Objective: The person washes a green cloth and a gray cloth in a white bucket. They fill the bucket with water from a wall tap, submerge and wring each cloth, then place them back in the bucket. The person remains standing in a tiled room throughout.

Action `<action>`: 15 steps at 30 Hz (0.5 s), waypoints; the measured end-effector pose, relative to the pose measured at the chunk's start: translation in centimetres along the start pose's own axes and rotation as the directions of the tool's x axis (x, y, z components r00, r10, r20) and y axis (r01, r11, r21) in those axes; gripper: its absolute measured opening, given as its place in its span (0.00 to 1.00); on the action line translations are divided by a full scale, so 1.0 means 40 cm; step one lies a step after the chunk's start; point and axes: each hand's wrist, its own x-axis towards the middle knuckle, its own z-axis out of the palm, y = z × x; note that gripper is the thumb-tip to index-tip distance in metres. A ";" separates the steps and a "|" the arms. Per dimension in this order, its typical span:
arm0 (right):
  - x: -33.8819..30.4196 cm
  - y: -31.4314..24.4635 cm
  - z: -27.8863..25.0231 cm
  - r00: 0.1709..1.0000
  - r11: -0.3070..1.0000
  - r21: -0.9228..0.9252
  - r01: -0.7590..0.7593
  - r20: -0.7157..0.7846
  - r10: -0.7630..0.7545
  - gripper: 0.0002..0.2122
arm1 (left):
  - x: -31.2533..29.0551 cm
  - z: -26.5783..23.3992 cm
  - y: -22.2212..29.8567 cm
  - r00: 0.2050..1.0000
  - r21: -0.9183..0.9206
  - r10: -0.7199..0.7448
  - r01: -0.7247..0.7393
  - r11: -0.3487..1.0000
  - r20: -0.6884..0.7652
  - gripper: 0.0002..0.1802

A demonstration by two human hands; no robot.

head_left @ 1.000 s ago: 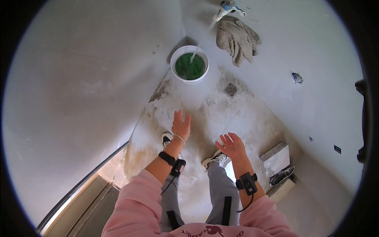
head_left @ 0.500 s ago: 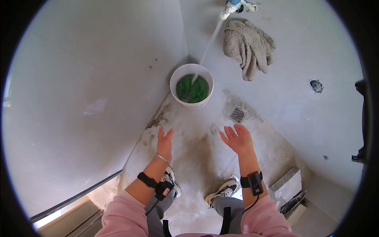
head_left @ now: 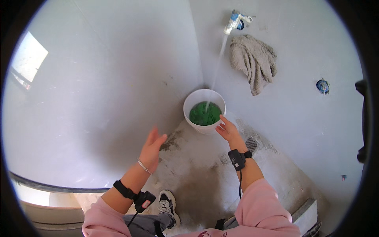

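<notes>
A white bucket (head_left: 192, 103) stands on the floor in the corner. Inside it, green cloth (head_left: 205, 114) lies in water. A stream of water (head_left: 218, 73) pours in from the wall tap (head_left: 233, 21). My right hand (head_left: 227, 129) is at the bucket's near right rim, fingers apart, thumb side up; whether it touches the rim is hard to tell. Left of the bucket and nearer to me, my left hand (head_left: 151, 148) hangs in the air, open and holding nothing, its fingertips slightly blurred.
A grey-brown towel (head_left: 254, 63) hangs on the wall below and right of the tap. A floor drain (head_left: 251, 144) lies beyond my right wrist. A capped pipe fitting (head_left: 322, 86) juts from the right wall. A grey slab (head_left: 306, 217) leans at the lower right.
My right hand has reached forward to the bucket's rim. My left hand has turned and shifted left. The view has tilted up, and water keeps running into the bucket.
</notes>
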 end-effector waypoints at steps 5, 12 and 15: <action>0.063 0.034 0.000 0.991 0.982 -0.169 0.079 -0.096 -0.096 0.26 | -0.068 -0.028 0.008 0.998 0.004 0.001 -0.001 1.000 -0.068 0.37; -0.012 0.076 -0.041 0.989 0.985 -0.084 -0.148 -0.038 0.145 0.13 | -0.061 0.032 -0.046 0.999 -0.047 -0.052 0.051 0.998 -0.012 0.37; -0.080 0.038 -0.040 0.992 0.977 -0.179 -0.120 -0.064 0.110 0.15 | -0.027 0.066 -0.058 0.998 -0.059 -0.065 0.065 0.996 0.012 0.38</action>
